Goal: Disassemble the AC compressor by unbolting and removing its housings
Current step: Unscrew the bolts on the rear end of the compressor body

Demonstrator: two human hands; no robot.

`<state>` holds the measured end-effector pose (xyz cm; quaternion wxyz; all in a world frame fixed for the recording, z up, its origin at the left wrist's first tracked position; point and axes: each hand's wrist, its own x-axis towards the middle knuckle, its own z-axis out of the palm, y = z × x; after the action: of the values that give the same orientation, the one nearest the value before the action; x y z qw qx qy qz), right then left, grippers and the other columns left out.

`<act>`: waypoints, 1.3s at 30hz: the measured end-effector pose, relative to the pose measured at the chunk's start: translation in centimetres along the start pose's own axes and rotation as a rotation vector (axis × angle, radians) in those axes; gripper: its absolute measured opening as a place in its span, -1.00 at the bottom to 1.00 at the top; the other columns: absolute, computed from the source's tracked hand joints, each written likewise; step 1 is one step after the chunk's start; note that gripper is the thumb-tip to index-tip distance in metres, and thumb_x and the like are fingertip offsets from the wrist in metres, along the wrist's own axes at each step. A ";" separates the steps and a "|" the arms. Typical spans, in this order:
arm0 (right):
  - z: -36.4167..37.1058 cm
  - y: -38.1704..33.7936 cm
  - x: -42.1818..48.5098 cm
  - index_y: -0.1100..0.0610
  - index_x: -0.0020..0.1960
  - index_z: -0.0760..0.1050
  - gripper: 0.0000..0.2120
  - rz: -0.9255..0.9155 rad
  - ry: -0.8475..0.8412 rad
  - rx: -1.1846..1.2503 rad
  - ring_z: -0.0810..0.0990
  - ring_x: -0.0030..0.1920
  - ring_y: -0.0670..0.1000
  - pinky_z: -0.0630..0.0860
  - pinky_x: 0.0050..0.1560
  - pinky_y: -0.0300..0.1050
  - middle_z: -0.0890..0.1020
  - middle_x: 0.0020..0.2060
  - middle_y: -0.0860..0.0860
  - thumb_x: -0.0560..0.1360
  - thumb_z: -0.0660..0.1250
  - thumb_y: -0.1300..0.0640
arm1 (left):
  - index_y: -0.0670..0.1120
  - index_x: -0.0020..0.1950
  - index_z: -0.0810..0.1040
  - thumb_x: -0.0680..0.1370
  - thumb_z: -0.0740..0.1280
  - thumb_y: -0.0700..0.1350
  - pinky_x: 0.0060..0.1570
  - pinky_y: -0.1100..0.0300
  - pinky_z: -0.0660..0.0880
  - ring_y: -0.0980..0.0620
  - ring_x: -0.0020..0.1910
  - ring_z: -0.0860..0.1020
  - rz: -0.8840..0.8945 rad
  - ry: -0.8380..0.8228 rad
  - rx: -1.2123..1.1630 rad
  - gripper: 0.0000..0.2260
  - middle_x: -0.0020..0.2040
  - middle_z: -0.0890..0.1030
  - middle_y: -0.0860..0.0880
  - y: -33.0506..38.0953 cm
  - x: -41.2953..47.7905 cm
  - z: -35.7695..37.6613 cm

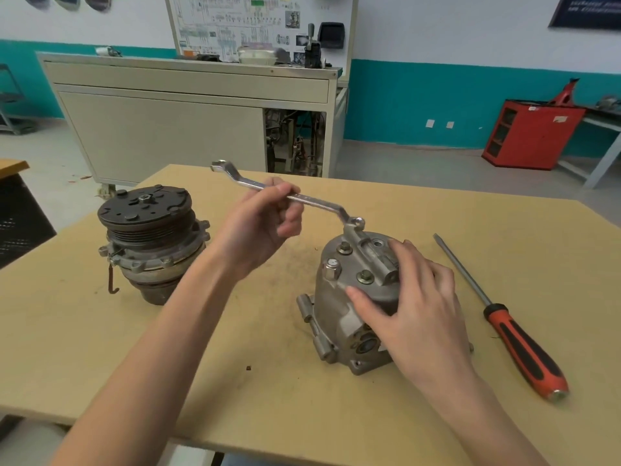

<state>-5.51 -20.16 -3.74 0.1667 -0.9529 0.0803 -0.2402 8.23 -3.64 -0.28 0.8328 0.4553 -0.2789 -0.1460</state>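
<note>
Compressor housing (339, 297) steadied by right hand (423, 307); left hand (265, 223) grips wrench (302, 196).

Glossy metal wrench (304, 197), matt grey cast-metal housing (336, 299), scuffed matt wooden tabletop (235, 381).
</note>
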 end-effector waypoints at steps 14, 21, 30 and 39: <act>0.1 0.1 0.0 0.00 0.49 0.10 -0.06 0.005 -0.020 -0.003 0.16 0.37 0.01 0.33 0.28 0.01 0.24 0.46 -0.05 0.26 -0.18 -0.49 | -0.17 -0.19 0.35 0.52 0.19 -0.18 -0.49 0.29 0.32 0.09 -0.55 0.34 -0.204 -0.091 -0.045 -0.90 -0.46 0.42 -0.02 -3.0 2.3 -3.4; 0.2 0.0 -0.1 0.06 0.47 0.19 -0.08 0.002 0.004 0.005 0.24 0.36 0.08 0.36 0.24 0.06 0.31 0.43 0.01 0.29 -0.12 -0.46 | -0.15 -0.21 0.32 0.56 0.17 -0.23 -0.55 0.31 0.25 0.08 -0.52 0.32 -0.068 0.129 0.000 -0.86 -0.46 0.39 -0.02 -3.6 0.2 -1.7; 0.1 -0.1 -0.1 0.11 0.44 0.26 -0.11 0.020 0.033 -0.024 0.32 0.31 0.16 0.43 0.16 0.12 0.37 0.40 0.06 0.31 -0.06 -0.44 | 0.08 -0.21 0.38 0.48 0.29 0.08 -0.33 0.41 0.39 0.25 -0.35 0.48 0.380 0.527 0.622 -0.86 -0.32 0.56 0.15 -6.4 -7.6 5.3; -0.6 3.1 0.1 -0.32 0.35 0.15 -0.25 0.000 -0.058 0.461 0.16 0.38 -0.24 0.22 0.30 -0.13 0.19 0.34 -0.41 0.21 0.09 -0.55 | 0.03 -0.21 0.37 0.52 0.28 -0.04 -0.33 0.46 0.35 0.28 -0.35 0.47 0.411 0.480 0.714 -0.86 -0.32 0.55 0.22 -5.3 -6.8 6.8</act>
<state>-5.95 -23.24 -4.35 0.3821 -0.8962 0.0183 -0.2248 -1.20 -7.71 -4.07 0.6769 0.6693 -0.1954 0.2360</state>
